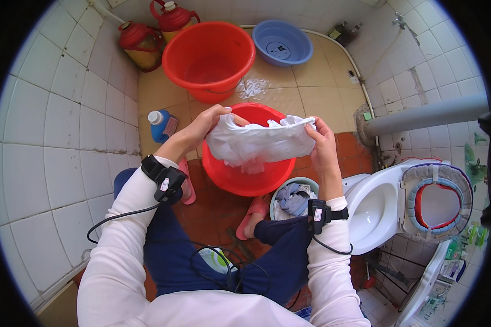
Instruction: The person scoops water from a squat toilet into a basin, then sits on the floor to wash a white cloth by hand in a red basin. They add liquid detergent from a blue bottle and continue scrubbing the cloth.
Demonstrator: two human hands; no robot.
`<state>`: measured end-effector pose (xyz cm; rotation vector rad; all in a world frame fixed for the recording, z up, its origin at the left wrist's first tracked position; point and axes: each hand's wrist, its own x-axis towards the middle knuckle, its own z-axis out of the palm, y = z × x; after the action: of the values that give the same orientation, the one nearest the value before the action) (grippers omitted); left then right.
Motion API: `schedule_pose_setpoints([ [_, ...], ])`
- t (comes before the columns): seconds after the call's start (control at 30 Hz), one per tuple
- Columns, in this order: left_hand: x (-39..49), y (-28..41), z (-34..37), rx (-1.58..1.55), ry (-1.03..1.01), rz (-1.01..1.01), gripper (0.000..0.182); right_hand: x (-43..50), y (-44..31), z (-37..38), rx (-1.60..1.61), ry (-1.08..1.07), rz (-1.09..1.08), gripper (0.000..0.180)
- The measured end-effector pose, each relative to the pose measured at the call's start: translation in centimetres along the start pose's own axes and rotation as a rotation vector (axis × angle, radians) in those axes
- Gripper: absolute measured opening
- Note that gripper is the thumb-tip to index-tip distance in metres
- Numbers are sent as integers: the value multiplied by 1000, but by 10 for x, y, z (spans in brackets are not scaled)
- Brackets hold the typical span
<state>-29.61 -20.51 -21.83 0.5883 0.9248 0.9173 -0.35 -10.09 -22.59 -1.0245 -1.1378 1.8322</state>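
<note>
Stretched between my two hands is a wet-looking white cloth garment (262,141), its edge pulled nearly straight. My left hand (212,122) grips its left end, and my right hand (321,137) pinches the right end between thumb and fingers. Below it a red plastic basin (249,186) stands on the floor between my feet; the garment hides the basin's middle. Beside my right foot, a pale round tub (275,204) holds grey-blue and white clothes (292,200).
A large red bucket (208,61), a blue basin (282,43) and two red thermos flasks (141,45) stand ahead. A blue bottle (163,126) is at left. A toilet (368,208) and a grey pipe (425,116) are at right. Cables (229,265) cross my lap.
</note>
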Motion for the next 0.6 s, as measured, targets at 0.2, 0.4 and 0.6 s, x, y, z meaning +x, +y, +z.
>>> schedule_pose_setpoints([
  [0.2, -1, -9, 13, 951, 176, 373, 55, -1, -5, 5, -117, 43, -133, 20],
  [0.4, 0, -3, 2, 729, 346, 322, 30, -3, -11, 16, -139, 9, -303, 16],
  [0.6, 5, -5, 17, 355, 329, 456, 26, -7, -9, 28, -202, -120, -268, 24],
])
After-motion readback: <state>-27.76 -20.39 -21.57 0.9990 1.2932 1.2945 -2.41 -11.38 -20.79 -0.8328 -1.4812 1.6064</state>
